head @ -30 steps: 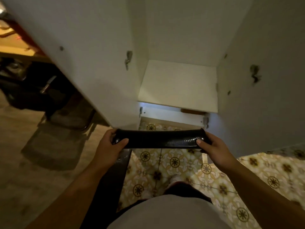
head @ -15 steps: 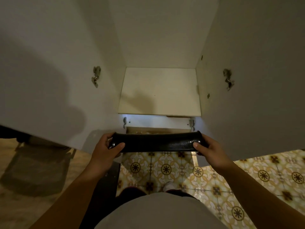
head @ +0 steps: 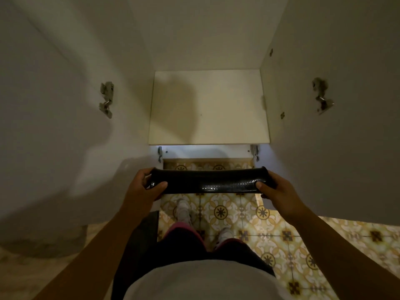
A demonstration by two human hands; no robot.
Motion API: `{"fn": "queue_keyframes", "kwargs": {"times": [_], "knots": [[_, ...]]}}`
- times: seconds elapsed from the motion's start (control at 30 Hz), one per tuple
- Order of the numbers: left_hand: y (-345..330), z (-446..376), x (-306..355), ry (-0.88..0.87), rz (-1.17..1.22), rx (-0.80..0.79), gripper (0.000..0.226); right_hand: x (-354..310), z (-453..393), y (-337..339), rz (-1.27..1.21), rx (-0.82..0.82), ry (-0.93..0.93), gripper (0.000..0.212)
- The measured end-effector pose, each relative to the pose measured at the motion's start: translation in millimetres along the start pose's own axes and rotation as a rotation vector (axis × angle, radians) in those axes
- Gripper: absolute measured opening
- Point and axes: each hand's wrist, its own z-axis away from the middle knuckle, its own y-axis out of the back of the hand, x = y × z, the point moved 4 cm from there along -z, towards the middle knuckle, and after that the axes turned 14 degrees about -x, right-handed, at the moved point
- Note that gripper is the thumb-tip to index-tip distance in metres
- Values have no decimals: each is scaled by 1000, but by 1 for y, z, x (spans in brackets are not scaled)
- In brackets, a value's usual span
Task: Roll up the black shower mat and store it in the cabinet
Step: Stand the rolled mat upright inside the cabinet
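Head view: rolled black shower mat (head: pixel 208 180) held level, left hand (head: pixel 144 187) clenched on one end, right hand (head: pixel 276 188) on the other, just before the open cabinet's bare shelf (head: pixel 208 109), above patterned floor tiles (head: pixel 244 215).

Dim, warm light fills the space. The floor (head: pixel 249 215) is laid with yellow-and-cream patterned tiles bearing dark star-like medallions; at lower left it gives way to what may be a plainer beige surface (head: pixel 43 267), though the gloom blurs it. A dark strip (head: pixel 145 230) runs beside the tiles.
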Motion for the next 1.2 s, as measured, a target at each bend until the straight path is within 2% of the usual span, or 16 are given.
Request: {"fn": "queue_keyframes", "kwargs": {"times": [0.13, 0.27, 0.43, 0.53, 0.67, 0.77, 0.87, 0.97, 1.2], "knots": [[17, -48, -20, 55, 6, 5, 43, 19, -49, -8, -3, 21, -64, 37], [30, -119, -66, 116, -6, -5, 44, 70, -119, -11, -12, 27, -126, 36], [39, -228, -167, 148, -59, 1, 45, 177, -222, -17, -19, 34, -190, 38], [42, -293, -236, 155, -90, 11, 46, 252, -283, -18, -28, 67, -227, 47], [46, -368, -317, 117, -89, -3, 46, 327, -358, -23, 19, 72, -203, 35], [52, -413, -363, 74, -100, 5, 50, 366, -409, -28, 97, 75, -157, 36], [61, -449, -397, 24, -107, 21, 52, 394, -455, -33, 133, 79, -114, 27], [74, -477, -423, -19, -135, 19, 54, 411, -497, -39, 187, 71, -57, 38], [98, -526, -442, -66, -179, 135, 53, 411, -564, -52, 234, 83, 46, 40]]}}
